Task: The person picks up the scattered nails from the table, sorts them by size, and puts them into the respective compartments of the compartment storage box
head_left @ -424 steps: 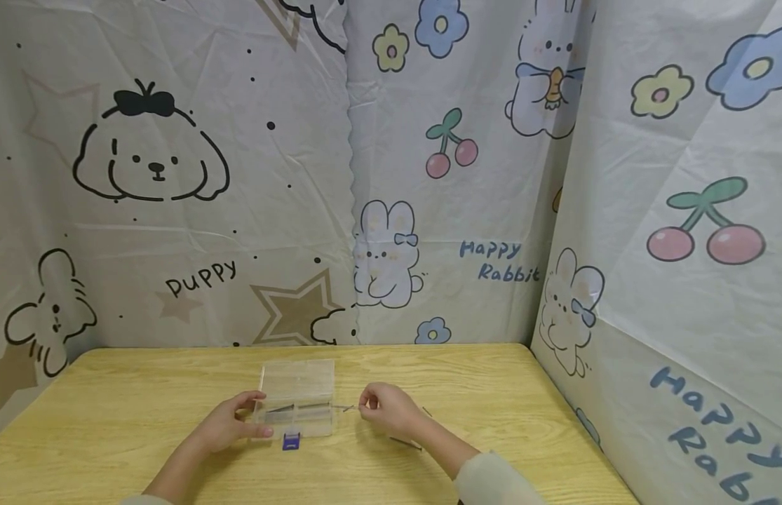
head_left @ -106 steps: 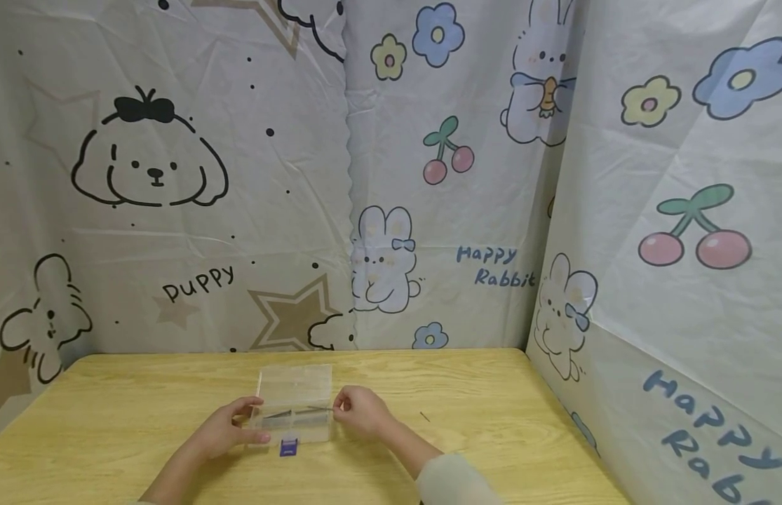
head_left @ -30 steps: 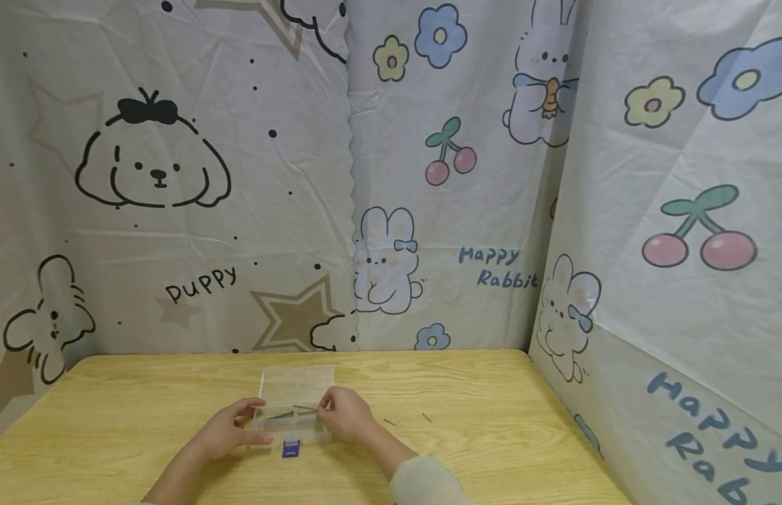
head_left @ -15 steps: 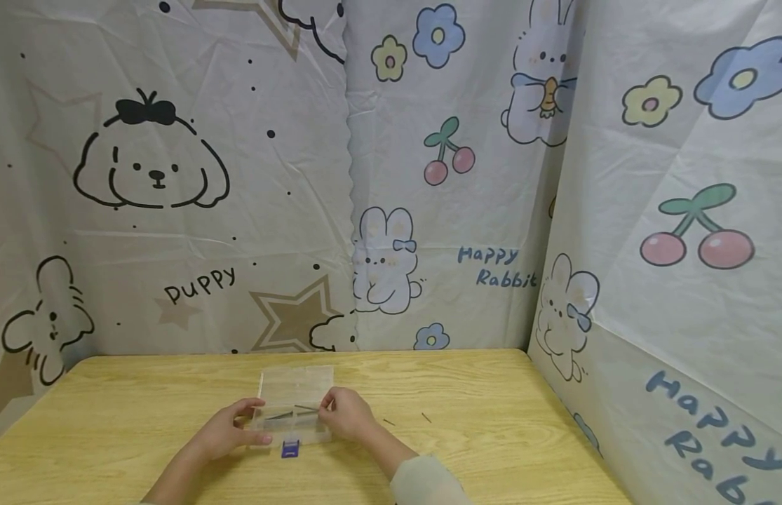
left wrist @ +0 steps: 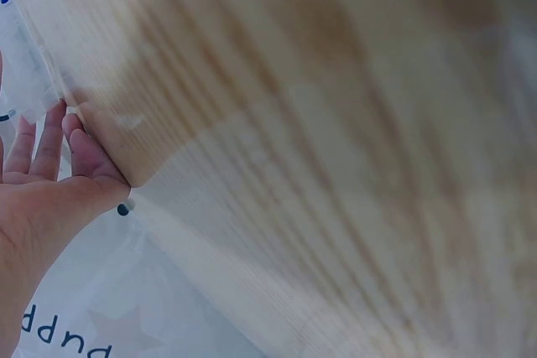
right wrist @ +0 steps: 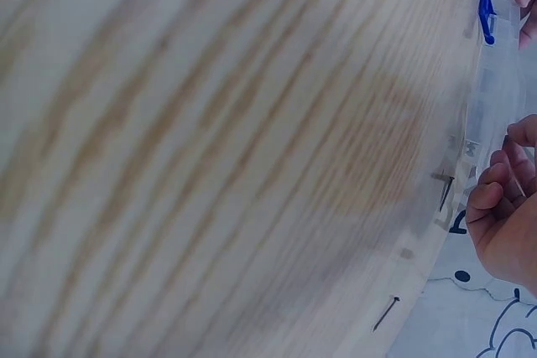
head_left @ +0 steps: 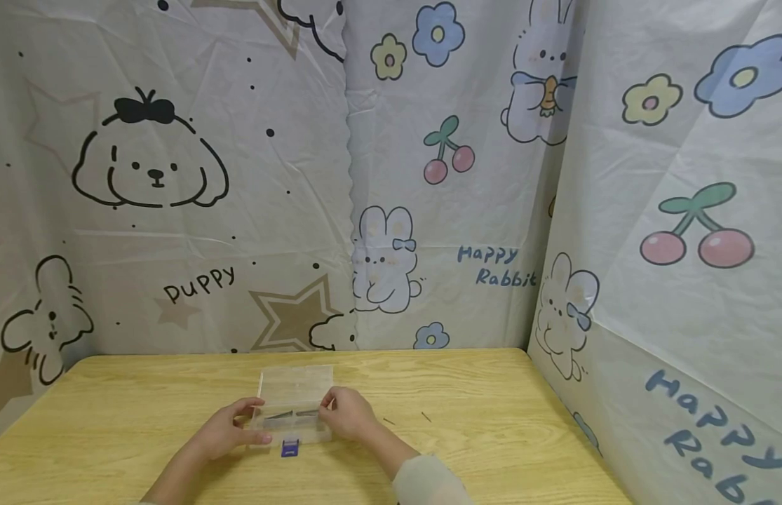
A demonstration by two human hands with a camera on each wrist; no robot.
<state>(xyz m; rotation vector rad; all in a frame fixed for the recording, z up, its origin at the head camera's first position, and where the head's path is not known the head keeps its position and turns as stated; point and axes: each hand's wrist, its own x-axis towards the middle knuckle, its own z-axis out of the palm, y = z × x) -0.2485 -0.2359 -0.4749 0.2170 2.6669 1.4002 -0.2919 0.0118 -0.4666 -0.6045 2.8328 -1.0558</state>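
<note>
A clear plastic divided box (head_left: 311,436) stands on the table with its lid (head_left: 296,382) raised at the back. My left hand (head_left: 220,431) holds the box's left side, thumb at the front corner and fingers farther back. Dark nails (head_left: 278,415) lie in the left compartment, and more nails (head_left: 306,413) in the right one. Over the box's right end is my right hand (head_left: 349,414), its fingers bent and the thumb and index close together beside those nails. Whether they still pinch one is hidden. A blue latch (head_left: 290,447) hangs at the front.
Two loose nails lie on the wooden table (head_left: 491,449) to the right of the box: a nearer nail (right wrist: 446,194) and a farther nail (right wrist: 386,313). Patterned cloth (head_left: 290,210) hangs behind the table and along its right side.
The nail that my right hand held slanted above the right compartment has come down among the others there. Earlier, that hand moved in from the table at right. My left hand stays put.
</note>
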